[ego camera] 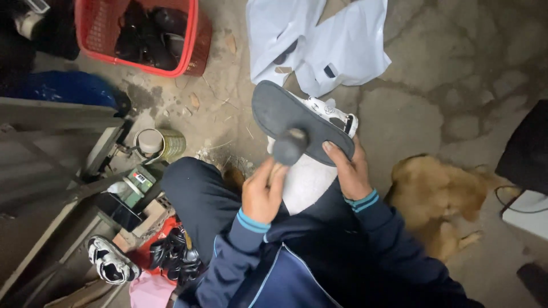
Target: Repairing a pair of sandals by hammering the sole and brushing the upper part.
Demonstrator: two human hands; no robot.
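white plastic bag (331, 45) top centre | round tin (161, 144) left | small green-white box (138, 181) below tin

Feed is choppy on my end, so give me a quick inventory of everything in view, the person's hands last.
sandal: one, white with dark grey sole, sole up over the lap
hammer: one, dark head, against the sole
basket: one, red, top left, dark shoes inside
plastic sheet: one, white, top centre on the ground
tin can: one, greenish, left of the knee
dog: one, tan, lying at right
sports sandal: one, black and white, bottom left
left hand: grips the hammer's handle
right hand: holds the sandal's edge
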